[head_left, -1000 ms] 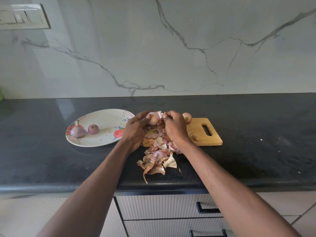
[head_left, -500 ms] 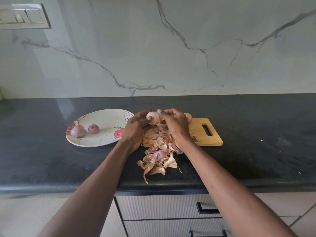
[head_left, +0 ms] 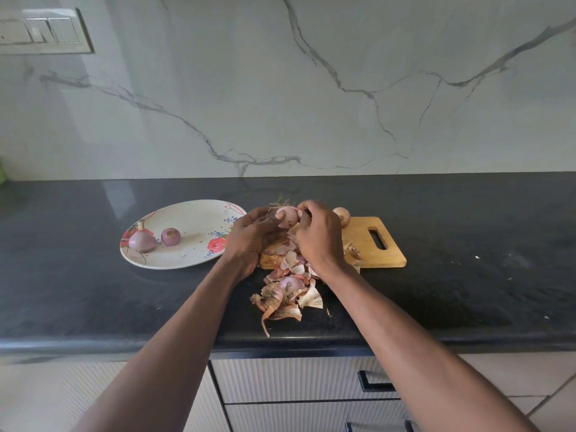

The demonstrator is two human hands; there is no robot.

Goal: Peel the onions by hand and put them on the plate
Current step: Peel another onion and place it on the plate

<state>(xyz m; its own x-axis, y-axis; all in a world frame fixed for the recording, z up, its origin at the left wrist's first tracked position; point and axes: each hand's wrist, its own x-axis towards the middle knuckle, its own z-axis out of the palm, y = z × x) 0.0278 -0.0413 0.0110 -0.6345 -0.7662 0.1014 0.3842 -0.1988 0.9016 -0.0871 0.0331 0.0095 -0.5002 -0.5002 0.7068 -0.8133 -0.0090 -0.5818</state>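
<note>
Both hands work above the wooden cutting board (head_left: 367, 244). The left hand (head_left: 249, 238) grips a pale onion (head_left: 286, 216) over the board's left end, thumb pressed on its front; the right hand (head_left: 318, 235) curls round its right side, fingertips pinching at the top. Left of the board, the flowered plate (head_left: 193, 219) carries two peeled onions (head_left: 142, 240). Loose skins (head_left: 288, 291) spill off the board's near-left corner, and another onion (head_left: 342, 216) sits at its far edge.
</note>
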